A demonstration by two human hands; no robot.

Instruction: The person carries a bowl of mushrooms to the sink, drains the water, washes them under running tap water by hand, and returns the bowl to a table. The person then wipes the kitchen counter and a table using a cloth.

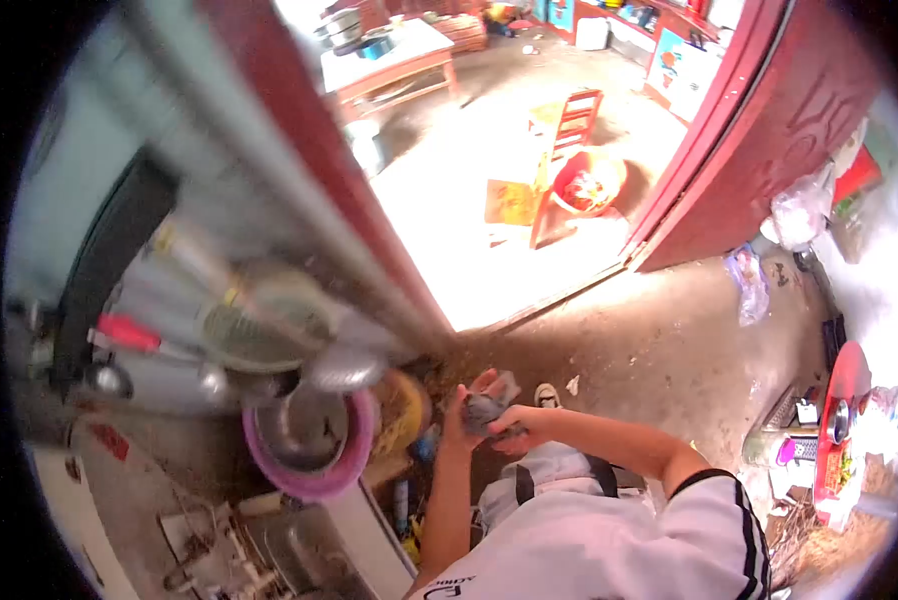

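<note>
In front of my body, a crumpled grey cloth (484,408) is bunched between both hands. My left hand (458,425) is closed around one side of it, fingertips showing at the top. From the right, my right hand (522,427) grips the cloth's other side, and a bit of grey pokes out below the fingers. Part of the cloth is hidden by the hands. Left of them, a pink-purple basin (367,440) with a metal basin (314,450) inside stands beside a yellowish container (401,415).
A doorway opens ahead between red door panels (739,170). Beyond it are a wooden chair (576,118), a red basin (609,180) and a table (414,50). Utensils and a green strainer (269,325) hang at left. A red board (847,385) with kitchenware stands at right.
</note>
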